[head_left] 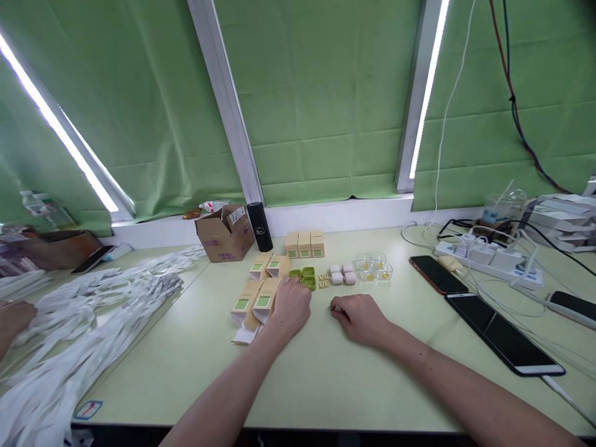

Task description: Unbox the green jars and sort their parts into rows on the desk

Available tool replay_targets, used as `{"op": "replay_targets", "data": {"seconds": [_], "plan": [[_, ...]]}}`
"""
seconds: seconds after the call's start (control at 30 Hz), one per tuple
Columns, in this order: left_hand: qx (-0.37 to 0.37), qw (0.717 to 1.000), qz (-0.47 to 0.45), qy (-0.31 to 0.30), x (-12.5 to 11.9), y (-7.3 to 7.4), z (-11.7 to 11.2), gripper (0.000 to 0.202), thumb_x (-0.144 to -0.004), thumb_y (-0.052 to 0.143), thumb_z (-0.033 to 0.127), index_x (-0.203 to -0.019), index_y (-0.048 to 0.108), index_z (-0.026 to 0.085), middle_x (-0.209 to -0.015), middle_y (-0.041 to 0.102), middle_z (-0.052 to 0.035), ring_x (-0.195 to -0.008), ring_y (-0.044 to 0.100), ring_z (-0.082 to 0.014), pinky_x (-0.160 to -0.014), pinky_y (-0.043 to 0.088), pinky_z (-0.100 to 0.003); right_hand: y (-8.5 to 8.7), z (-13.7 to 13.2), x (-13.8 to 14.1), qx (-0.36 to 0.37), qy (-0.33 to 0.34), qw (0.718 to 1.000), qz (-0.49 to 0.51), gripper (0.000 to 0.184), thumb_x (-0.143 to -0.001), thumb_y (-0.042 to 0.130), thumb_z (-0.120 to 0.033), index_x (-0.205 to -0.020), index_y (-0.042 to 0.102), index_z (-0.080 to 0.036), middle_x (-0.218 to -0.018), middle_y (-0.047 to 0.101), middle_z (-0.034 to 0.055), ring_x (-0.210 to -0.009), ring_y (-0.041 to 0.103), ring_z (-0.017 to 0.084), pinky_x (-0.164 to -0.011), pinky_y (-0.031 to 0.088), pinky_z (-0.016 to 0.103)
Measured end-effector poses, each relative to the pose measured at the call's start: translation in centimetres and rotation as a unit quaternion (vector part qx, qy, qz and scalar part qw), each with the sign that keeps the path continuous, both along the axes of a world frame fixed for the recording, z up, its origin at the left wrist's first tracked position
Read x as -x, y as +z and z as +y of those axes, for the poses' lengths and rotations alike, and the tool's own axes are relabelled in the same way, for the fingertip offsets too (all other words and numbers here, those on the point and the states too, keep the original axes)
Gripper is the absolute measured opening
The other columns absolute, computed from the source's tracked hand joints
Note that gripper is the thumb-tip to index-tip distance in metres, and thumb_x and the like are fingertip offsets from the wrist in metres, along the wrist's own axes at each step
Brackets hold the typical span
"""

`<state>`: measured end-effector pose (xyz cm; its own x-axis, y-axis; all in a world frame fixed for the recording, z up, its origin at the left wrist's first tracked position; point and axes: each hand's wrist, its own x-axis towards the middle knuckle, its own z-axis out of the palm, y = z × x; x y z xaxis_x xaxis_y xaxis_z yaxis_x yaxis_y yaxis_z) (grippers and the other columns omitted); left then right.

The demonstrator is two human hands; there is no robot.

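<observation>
My left hand is closed, fingers bent, between the open kraft-paper boxes and the green square cups. Its fingertips reach the near cup edge; what they hold, if anything, is hidden. Left of it lie kraft boxes with green label squares, some with flaps open. My right hand rests curled on the table, with nothing visible in its fingers. Ahead of it stand small pale pink-white blocks and clear cups with yellow centres. Small yellowish pieces lie between blocks and green cups.
Closed kraft boxes stand in a row behind. A cardboard carton and black cylinder are at the back. White strips cover the left, beside another person's hand. Phones and a power strip lie right.
</observation>
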<state>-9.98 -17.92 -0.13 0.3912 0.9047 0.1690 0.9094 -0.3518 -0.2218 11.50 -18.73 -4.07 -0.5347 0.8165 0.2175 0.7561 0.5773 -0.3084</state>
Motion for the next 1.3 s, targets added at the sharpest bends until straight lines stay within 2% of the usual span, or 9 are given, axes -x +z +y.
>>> {"op": "replay_targets", "data": {"seconds": [0.17,0.27,0.87,1.1,1.3], "plan": [[-0.022,0.998,0.009,0.053,0.8,0.4,-0.3,0.020,-0.077,0.060,0.004,-0.075,0.077,0.015,-0.077,0.074,-0.0157,-0.097,0.065,-0.0311,-0.090,0.041,-0.045,-0.1,0.0,0.0,-0.003,-0.001,1.000,0.004,0.021,-0.099,0.050,-0.022,-0.104,0.071,-0.025,-0.098,0.081,0.0019,-0.084,0.072,0.020,-0.067,0.034,0.028],[-0.018,0.997,0.014,0.073,1.0,0.5,-0.2,0.022,-0.076,0.059,0.003,-0.077,0.078,0.015,-0.079,0.075,-0.0160,-0.100,0.066,-0.0319,-0.091,0.040,-0.045,-0.1,-0.1,0.0,-0.002,-0.001,1.000,0.004,0.021,-0.099,0.051,-0.022,-0.104,0.071,-0.025,-0.097,0.081,0.0021,-0.084,0.072,0.020,-0.068,0.035,0.028],[-0.027,0.997,-0.007,0.067,1.0,0.6,-0.1,0.024,-0.079,0.058,0.004,-0.077,0.079,0.016,-0.078,0.074,-0.0174,-0.102,0.063,-0.0338,-0.088,0.040,-0.046,0.3,-0.2,0.1,0.004,-0.001,1.000,-0.012,0.020,-0.101,0.051,-0.022,-0.106,0.070,-0.025,-0.099,0.080,0.0020,-0.088,0.073,0.019,-0.071,0.037,0.028],[-0.088,0.989,-0.096,0.066,2.2,2.2,-0.1,0.032,-0.095,0.049,0.015,-0.079,0.076,0.020,-0.086,0.077,-0.0139,-0.102,0.057,-0.0323,-0.091,0.039,-0.047,0.5,-0.2,0.1,0.005,0.001,1.000,-0.003,0.020,-0.099,0.051,-0.020,-0.103,0.070,-0.024,-0.095,0.079,0.0020,-0.084,0.070,0.018,-0.068,0.034,0.028],[-0.138,0.971,-0.181,0.076,3.3,4.3,1.2,0.030,-0.100,0.047,0.024,-0.096,0.076,0.022,-0.099,0.078,-0.0105,-0.111,0.052,-0.0325,-0.093,0.037,-0.047,0.1,-0.1,0.1,0.001,0.001,1.000,-0.004,0.018,-0.099,0.052,-0.020,-0.101,0.069,-0.024,-0.094,0.079,0.0014,-0.082,0.070,0.018,-0.067,0.032,0.027]]}}
